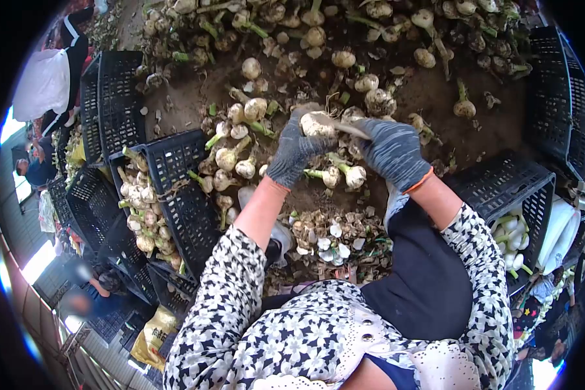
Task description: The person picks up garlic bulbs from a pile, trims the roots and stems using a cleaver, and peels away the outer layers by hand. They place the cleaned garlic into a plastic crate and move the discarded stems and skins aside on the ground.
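Observation:
My left hand [299,148], in a grey knit glove with an orange cuff, is closed around a garlic bulb [318,125]. My right hand [394,151], gloved the same way, grips a knife; its handle is hidden in the fist. The knife blade [353,130] points left and meets the side of the held bulb. Below and between the hands lie garlic bulbs with cut green stems [353,175]. More loose bulbs [227,158] lie on the ground left of my left hand.
A black crate [185,188] at left stands beside piled garlic; another black crate [500,185] at right has white peeled bulbs [512,234] beside it. A garlic heap [318,32] spans the far side. Peelings [335,244] lie near my feet. Other people [42,162] are at left.

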`<control>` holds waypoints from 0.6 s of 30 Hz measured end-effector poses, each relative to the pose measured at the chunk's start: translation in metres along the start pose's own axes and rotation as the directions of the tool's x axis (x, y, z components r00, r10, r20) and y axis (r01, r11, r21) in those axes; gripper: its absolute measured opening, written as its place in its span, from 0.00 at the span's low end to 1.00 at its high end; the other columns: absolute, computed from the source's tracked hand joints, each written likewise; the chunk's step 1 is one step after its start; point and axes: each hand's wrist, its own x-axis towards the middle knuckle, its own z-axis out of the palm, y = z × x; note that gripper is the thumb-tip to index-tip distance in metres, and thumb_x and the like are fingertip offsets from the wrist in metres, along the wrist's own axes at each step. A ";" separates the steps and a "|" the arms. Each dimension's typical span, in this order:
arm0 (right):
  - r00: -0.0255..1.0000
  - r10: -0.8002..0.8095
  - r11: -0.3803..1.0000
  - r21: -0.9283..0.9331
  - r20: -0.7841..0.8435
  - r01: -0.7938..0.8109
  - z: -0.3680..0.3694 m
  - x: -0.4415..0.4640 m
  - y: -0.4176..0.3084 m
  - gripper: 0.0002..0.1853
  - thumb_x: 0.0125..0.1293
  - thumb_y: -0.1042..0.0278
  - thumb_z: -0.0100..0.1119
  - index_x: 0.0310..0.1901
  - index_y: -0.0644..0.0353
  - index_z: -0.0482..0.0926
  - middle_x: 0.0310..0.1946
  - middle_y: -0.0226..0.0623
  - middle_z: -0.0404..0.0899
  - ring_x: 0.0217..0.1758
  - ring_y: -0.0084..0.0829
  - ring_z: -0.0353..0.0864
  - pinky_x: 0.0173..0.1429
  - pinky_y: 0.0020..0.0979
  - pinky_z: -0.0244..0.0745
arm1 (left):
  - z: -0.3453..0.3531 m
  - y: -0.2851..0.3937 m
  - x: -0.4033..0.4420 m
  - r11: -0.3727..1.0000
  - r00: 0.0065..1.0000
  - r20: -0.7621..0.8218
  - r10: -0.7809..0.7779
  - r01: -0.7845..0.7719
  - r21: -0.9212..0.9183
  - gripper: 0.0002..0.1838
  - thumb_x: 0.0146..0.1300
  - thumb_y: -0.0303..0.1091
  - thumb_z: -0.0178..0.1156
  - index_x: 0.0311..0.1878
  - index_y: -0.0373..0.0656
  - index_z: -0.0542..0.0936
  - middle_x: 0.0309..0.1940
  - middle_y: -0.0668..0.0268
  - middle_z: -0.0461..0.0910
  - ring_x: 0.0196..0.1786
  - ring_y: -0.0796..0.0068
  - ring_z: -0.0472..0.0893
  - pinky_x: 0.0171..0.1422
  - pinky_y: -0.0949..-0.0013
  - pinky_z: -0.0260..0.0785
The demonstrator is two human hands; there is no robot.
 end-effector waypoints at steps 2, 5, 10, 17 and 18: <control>0.997 -0.064 0.995 -0.071 0.052 0.068 -0.002 0.005 -0.010 0.16 0.43 0.67 0.56 0.38 0.53 0.76 0.24 0.36 0.76 0.26 0.37 0.75 0.31 0.35 0.69 | -0.010 -0.015 -0.001 0.966 0.990 0.085 -0.111 0.128 -0.226 0.23 0.52 0.37 0.58 0.50 0.39 0.66 0.39 0.64 0.73 0.41 0.74 0.75 0.47 0.73 0.69; 0.987 -0.015 0.979 -0.196 0.159 0.046 -0.002 0.006 -0.016 0.16 0.42 0.69 0.54 0.38 0.53 0.75 0.23 0.36 0.75 0.26 0.36 0.75 0.29 0.35 0.68 | 0.011 -0.004 -0.013 0.999 0.997 -0.058 -0.049 0.049 -0.003 0.26 0.47 0.28 0.62 0.50 0.38 0.64 0.42 0.63 0.73 0.44 0.73 0.74 0.48 0.71 0.68; 0.995 -0.064 0.972 -0.219 0.081 0.080 -0.001 0.001 -0.011 0.07 0.48 0.63 0.52 0.29 0.53 0.73 0.20 0.34 0.74 0.26 0.34 0.76 0.28 0.36 0.67 | 0.024 -0.012 -0.015 0.975 0.982 -0.188 -0.001 -0.040 -0.216 0.22 0.47 0.27 0.61 0.46 0.35 0.66 0.38 0.61 0.75 0.38 0.75 0.76 0.42 0.74 0.70; 0.904 0.394 0.904 -0.248 0.167 -0.348 -0.005 0.001 0.084 0.12 0.51 0.65 0.47 0.37 0.57 0.76 0.18 0.38 0.75 0.23 0.38 0.75 0.28 0.37 0.69 | 0.075 0.048 -0.041 0.932 0.944 -0.142 0.298 -0.320 -0.172 0.31 0.32 0.24 0.70 0.44 0.39 0.67 0.35 0.66 0.74 0.36 0.78 0.74 0.38 0.75 0.70; 0.810 0.557 0.830 -0.087 0.186 -0.551 -0.011 -0.003 0.080 0.13 0.55 0.64 0.43 0.36 0.59 0.76 0.17 0.38 0.75 0.23 0.38 0.76 0.31 0.36 0.71 | 0.074 0.050 -0.036 0.934 0.948 -0.177 0.265 -0.298 -0.196 0.32 0.34 0.25 0.70 0.46 0.40 0.65 0.36 0.66 0.73 0.38 0.78 0.73 0.41 0.74 0.70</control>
